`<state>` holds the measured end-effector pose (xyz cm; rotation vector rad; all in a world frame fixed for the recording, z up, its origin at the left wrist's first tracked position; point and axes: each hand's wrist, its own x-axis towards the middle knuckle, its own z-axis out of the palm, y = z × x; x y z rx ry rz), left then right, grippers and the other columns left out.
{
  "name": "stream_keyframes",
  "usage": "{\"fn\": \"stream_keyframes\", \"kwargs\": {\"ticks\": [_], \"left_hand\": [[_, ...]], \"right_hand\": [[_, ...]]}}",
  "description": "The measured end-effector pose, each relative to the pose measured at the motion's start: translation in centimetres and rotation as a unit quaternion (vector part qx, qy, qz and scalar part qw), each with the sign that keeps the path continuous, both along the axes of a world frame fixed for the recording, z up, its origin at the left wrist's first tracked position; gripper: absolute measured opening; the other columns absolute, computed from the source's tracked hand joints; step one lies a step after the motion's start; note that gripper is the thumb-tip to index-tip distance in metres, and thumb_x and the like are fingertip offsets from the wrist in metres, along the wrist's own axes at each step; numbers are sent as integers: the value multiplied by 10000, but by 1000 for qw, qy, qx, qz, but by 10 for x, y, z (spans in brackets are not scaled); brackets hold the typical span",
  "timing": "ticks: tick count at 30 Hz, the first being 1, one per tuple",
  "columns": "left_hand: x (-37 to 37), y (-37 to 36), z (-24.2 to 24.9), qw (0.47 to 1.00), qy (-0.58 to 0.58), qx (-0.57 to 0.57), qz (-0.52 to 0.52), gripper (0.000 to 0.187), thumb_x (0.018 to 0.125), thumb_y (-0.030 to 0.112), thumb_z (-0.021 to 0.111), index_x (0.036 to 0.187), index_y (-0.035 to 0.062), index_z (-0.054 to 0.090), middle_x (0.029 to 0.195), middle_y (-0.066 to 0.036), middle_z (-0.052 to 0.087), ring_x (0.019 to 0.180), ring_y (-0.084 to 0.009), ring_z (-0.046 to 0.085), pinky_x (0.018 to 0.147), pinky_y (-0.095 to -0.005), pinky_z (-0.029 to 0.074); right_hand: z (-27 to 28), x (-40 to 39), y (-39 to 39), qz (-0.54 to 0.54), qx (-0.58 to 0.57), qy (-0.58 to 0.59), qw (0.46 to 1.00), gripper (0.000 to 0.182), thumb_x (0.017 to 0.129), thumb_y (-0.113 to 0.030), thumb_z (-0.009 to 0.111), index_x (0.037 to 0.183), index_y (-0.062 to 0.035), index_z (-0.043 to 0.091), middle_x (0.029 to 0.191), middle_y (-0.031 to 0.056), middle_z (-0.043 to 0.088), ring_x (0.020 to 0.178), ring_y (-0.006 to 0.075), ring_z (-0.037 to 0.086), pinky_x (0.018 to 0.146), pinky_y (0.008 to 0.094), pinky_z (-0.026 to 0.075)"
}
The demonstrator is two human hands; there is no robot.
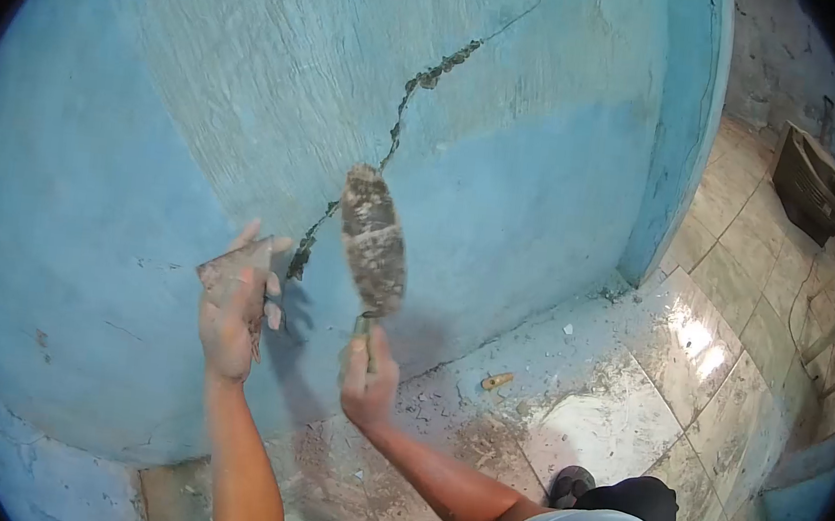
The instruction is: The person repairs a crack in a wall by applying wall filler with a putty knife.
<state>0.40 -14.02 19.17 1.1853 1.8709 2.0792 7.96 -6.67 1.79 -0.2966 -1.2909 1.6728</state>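
A long crack [398, 123] runs diagonally down the blue wall [515, 190], its edges rough and dark. My right hand [369, 374] is closed round the handle of a trowel [373, 241], whose long rounded blade points up, smeared with grey material, over the middle of the crack. Just left of the crack's lower end, my left hand [233, 313] holds a small flat grey plate [234, 265], with some fingers spread past its edge. Slight motion blur softens both hands.
Debris and dust lie on the tiled floor [737, 281] along the wall's foot, with a small yellowish piece [497, 381] among them. A dark plastic container [809, 186] stands at the upper right. My shoe [572, 484] shows at the bottom.
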Motion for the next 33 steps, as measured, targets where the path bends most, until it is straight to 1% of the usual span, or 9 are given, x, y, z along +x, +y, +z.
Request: {"fn": "stream_keyframes", "kwargs": {"ticks": [6,9,12,15,17,23,26,31,33], "left_hand": [[-1,-20,2,999,-20,40,24,447,1104,309,566,1461,43,527,1414,-155,661,926,-145,613,551,-259,510],[-10,-31,-5,998,-57,41,5,337,1117,327,548,1363,96,557,1427,-160,646,1006,-176,656,578,-295,528],[-8,-23,-15,996,-72,-22,40,307,1104,316,562,1327,105,560,1427,-147,640,1096,-207,681,626,-308,550],[-16,-20,-27,990,-65,-100,79,334,1084,306,582,1330,81,560,1447,-138,623,1162,-236,683,710,-333,578],[-25,-31,-32,980,-146,-112,74,372,1070,294,602,1350,53,556,1449,-143,617,1192,-245,674,791,-363,592],[-6,-1,-44,944,-295,94,111,327,1087,276,603,1285,18,637,1166,-65,696,1051,-171,674,938,-346,539],[-5,13,-54,973,-163,-51,158,392,1089,296,648,1319,-21,637,1178,-89,709,1059,-182,677,951,-346,540],[4,27,-29,974,-187,49,122,486,1075,321,693,1374,-54,614,1243,-117,717,1091,-191,687,948,-346,548],[-1,28,-29,974,-183,67,118,501,1071,326,700,1380,-58,615,1249,-119,720,1093,-197,690,943,-350,552]], "right_hand": [[-19,-11,15,-69,107,-55,990,332,1079,-93,550,1388,26,568,739,137,614,577,239,597,574,386,480],[-36,-9,23,-56,168,-58,982,380,1032,-67,629,1396,41,608,931,276,718,781,452,723,670,429,549],[-45,-1,24,-43,250,-22,967,356,1024,-57,637,1359,65,626,1012,276,721,862,442,736,756,420,574],[-44,-6,25,-18,205,53,977,338,1026,-33,603,1353,50,632,892,185,689,688,304,655,665,374,524],[-30,-2,32,10,192,30,981,367,1017,-1,600,1380,53,617,1002,218,712,801,344,692,756,362,549],[-42,2,39,53,247,27,967,397,1007,25,600,1403,60,605,1068,220,731,891,393,730,834,359,572],[-37,10,44,99,226,-14,969,393,1012,9,608,1401,67,611,1056,223,740,898,390,739,847,355,575],[8,14,48,112,201,-35,973,363,1037,-43,631,1383,65,645,1145,283,754,1017,402,770,874,370,582],[-3,1,40,84,202,-7,976,383,1043,-39,600,1416,39,631,979,245,723,823,309,719,773,340,555]]}}
